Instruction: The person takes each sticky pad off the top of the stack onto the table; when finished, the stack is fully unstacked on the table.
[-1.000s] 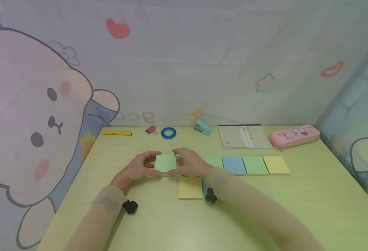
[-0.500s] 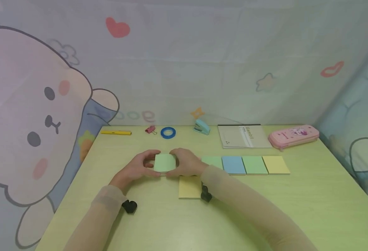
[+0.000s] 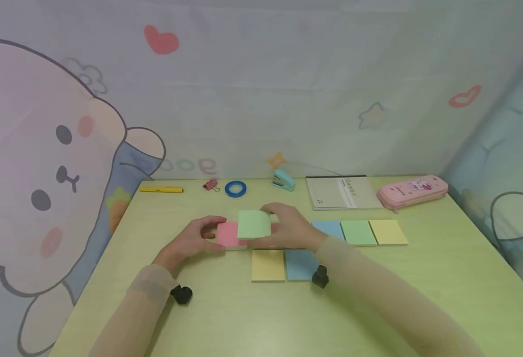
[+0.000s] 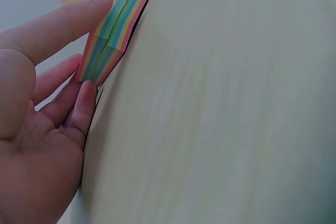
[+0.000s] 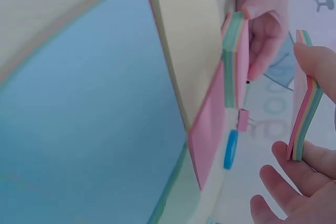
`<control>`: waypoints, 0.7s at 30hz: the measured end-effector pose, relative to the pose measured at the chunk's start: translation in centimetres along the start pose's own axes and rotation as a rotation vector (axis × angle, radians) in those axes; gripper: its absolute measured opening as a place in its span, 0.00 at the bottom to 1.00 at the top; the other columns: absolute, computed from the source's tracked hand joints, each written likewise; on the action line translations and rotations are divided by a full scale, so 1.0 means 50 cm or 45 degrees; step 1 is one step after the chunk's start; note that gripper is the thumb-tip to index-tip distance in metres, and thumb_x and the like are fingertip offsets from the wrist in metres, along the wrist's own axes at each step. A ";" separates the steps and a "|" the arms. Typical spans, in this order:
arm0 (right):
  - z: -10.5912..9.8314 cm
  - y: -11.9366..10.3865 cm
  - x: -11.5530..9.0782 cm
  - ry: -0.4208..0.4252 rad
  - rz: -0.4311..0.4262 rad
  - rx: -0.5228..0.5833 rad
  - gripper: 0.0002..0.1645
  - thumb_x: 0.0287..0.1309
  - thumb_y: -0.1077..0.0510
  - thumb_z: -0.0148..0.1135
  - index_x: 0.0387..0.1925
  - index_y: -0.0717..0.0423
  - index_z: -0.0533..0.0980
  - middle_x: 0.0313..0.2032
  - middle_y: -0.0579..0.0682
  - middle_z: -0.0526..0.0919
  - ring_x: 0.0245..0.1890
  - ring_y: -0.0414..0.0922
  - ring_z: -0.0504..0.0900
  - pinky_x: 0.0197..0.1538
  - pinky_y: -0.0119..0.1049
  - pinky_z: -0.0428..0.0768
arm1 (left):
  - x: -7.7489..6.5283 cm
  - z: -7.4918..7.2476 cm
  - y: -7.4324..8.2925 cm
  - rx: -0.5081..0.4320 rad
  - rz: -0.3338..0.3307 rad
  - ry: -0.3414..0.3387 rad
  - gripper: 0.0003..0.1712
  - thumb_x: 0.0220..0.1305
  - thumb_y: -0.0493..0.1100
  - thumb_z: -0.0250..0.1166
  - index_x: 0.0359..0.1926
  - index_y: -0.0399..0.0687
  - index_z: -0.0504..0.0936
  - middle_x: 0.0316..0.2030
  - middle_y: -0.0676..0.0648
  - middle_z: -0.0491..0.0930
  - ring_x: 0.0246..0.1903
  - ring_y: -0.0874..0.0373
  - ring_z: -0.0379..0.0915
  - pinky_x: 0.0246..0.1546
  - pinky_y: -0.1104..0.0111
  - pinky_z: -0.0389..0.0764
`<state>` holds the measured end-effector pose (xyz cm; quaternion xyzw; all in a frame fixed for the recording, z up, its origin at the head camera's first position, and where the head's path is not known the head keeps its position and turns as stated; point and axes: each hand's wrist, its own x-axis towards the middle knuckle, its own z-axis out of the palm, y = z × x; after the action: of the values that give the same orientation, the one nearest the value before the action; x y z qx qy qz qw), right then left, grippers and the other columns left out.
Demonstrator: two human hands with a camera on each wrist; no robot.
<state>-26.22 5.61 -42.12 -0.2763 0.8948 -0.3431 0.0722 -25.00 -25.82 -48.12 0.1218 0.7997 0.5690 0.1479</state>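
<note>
My right hand [image 3: 293, 228] pinches a green-topped sticky note pad [image 3: 254, 224] between thumb and fingers, raised above the row of pads. In the right wrist view, this pad [image 5: 304, 114] shows striped, slightly bent edges. My left hand [image 3: 192, 239] holds the left side of a pink-topped stack of sticky notes [image 3: 227, 234] on the table. Striped layers of that stack [image 4: 107, 45] appear between thumb and fingers in the left wrist view. A flat pink pad [image 3: 270, 242] lies just right of the stack, partly hidden by the right hand and the lifted pad.
Rightward, the row continues with blue [image 3: 328, 228], green [image 3: 358, 233] and yellow [image 3: 388, 232] pads. Another yellow pad [image 3: 267, 266] and blue pad [image 3: 300, 265] lie in front. Behind stand a pen [image 3: 161, 190], binder clip [image 3: 210, 185], tape roll [image 3: 235, 188], stapler [image 3: 283, 180], notebook [image 3: 343, 192] and pencil case [image 3: 413, 191].
The right hand has lifted the green pad off the stack and carried it rightward, uncovering a pink top. The left hand has stayed at the stack's left side.
</note>
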 end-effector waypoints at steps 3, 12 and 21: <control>-0.033 0.016 -0.044 0.023 -0.004 -0.002 0.53 0.43 0.33 0.84 0.68 0.50 0.75 0.63 0.46 0.80 0.63 0.47 0.76 0.65 0.51 0.76 | 0.000 0.000 -0.003 -0.006 -0.002 -0.003 0.47 0.55 0.34 0.81 0.75 0.39 0.70 0.72 0.38 0.71 0.64 0.41 0.74 0.58 0.66 0.79; -0.108 0.110 -0.189 0.052 -0.060 -0.009 0.51 0.46 0.39 0.85 0.68 0.54 0.74 0.59 0.47 0.82 0.59 0.49 0.79 0.63 0.56 0.78 | -0.003 -0.002 -0.003 0.032 -0.019 0.030 0.47 0.54 0.36 0.82 0.74 0.41 0.72 0.72 0.39 0.71 0.62 0.42 0.75 0.58 0.65 0.78; -0.145 0.197 -0.311 0.051 -0.024 -0.046 0.50 0.48 0.43 0.85 0.68 0.58 0.74 0.55 0.49 0.79 0.49 0.46 0.78 0.51 0.43 0.84 | -0.001 -0.001 0.005 0.060 -0.016 0.024 0.47 0.53 0.37 0.83 0.74 0.42 0.72 0.71 0.38 0.72 0.61 0.42 0.75 0.59 0.63 0.79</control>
<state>-19.90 24.25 -44.00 -0.2792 0.8995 -0.3329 0.0461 -24.97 -25.78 -47.88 0.1147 0.8150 0.5502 0.1411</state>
